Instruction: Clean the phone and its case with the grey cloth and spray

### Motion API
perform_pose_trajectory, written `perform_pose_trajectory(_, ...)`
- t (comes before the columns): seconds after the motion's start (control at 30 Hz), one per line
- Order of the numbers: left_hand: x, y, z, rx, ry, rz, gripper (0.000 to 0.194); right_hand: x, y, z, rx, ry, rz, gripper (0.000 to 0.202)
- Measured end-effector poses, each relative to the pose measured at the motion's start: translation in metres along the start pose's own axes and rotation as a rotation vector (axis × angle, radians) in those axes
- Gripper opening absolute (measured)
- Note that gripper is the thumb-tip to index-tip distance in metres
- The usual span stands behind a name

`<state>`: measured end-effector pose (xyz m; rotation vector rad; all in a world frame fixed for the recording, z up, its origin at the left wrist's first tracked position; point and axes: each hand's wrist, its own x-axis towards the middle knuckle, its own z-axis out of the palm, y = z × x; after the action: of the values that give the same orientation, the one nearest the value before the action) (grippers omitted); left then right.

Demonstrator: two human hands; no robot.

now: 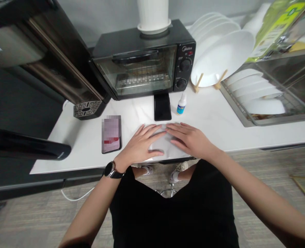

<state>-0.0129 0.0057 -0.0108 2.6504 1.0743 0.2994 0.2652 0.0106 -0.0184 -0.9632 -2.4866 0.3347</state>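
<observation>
Both hands lie palm down at the counter's front edge, fingertips nearly meeting. My left hand [142, 144], below a black wristwatch [112, 170], has its fingers spread. My right hand [190, 137] is flat too, thumb held away from the fingers. Between and under them shows a pale greyish flat sheet [160, 146]; its kind I cannot make out. Just beyond the fingertips lies a black smartphone [162, 107], screen dark. To its right stands a small white spray bottle [181, 104] with a blue label. Left of my left hand is another phone [111, 134], its screen lit and pixelated.
A black toaster oven [144, 63] stands at the back with a white pot [153, 15] on top. White plates [223, 57] lean in a wooden rack beside the sink [261, 119], which holds dishes. A dark dispenser machine [87, 108] occupies the left.
</observation>
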Motion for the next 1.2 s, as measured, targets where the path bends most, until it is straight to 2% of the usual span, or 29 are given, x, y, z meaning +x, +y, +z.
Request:
perform_pose_trajectory(0.17,0.0,-0.001,-0.006,0.031,-0.016,-0.024,0.081,-0.009,0.014,-0.004,-0.052,-0.037,-0.01,0.054)
perform_pose_trajectory(0.33,0.001,-0.002,-0.009,0.055,-0.019,-0.038,0.083,-0.009,0.014,-0.006,-0.032,-0.061,-0.003,0.058)
perform_pose_trajectory(0.47,-0.002,0.0,-0.01,0.066,0.002,0.007,0.081,-0.013,0.013,-0.011,0.026,0.022,0.048,0.05)
perform_pose_trajectory(0.67,-0.013,-0.001,-0.014,0.088,-0.091,0.0,0.081,-0.019,0.01,-0.01,0.077,0.02,0.086,0.048)
perform_pose_trajectory(0.73,-0.007,-0.003,-0.017,0.086,-0.069,-0.002,0.084,-0.016,0.012,-0.01,0.134,0.162,0.227,0.032)
perform_pose_trajectory(0.77,-0.002,-0.004,-0.017,0.087,-0.042,-0.004,0.083,-0.012,0.015,-0.01,0.163,0.29,0.325,0.028)
perform_pose_trajectory(0.83,0.013,-0.007,-0.016,0.106,0.016,-0.026,0.077,0.002,0.024,-0.009,0.199,0.582,0.486,0.03)
perform_pose_trajectory(0.87,0.021,-0.009,-0.014,0.122,0.04,-0.039,0.074,0.011,0.031,-0.008,0.212,0.684,0.518,0.035)
perform_pose_trajectory(0.9,0.029,-0.011,-0.011,0.134,0.037,-0.051,0.072,0.021,0.037,-0.006,0.232,0.73,0.513,0.046)
perform_pose_trajectory(0.97,0.041,-0.014,-0.005,0.147,0.006,-0.074,0.071,0.04,0.051,-0.001,0.304,0.683,0.451,0.067)
perform_pose_trajectory(1.0,0.046,-0.015,-0.002,0.152,-0.006,-0.086,0.071,0.049,0.057,0.002,0.352,0.623,0.421,0.07)
perform_pose_trajectory(1.1,0.051,-0.011,-0.001,0.147,0.008,-0.099,0.07,0.062,0.064,0.005,0.474,0.501,0.398,0.055)
perform_pose_trajectory(1.2,0.049,0.005,-0.016,0.068,0.163,-0.09,0.066,0.052,0.048,-0.007,0.475,0.417,0.333,0.037)
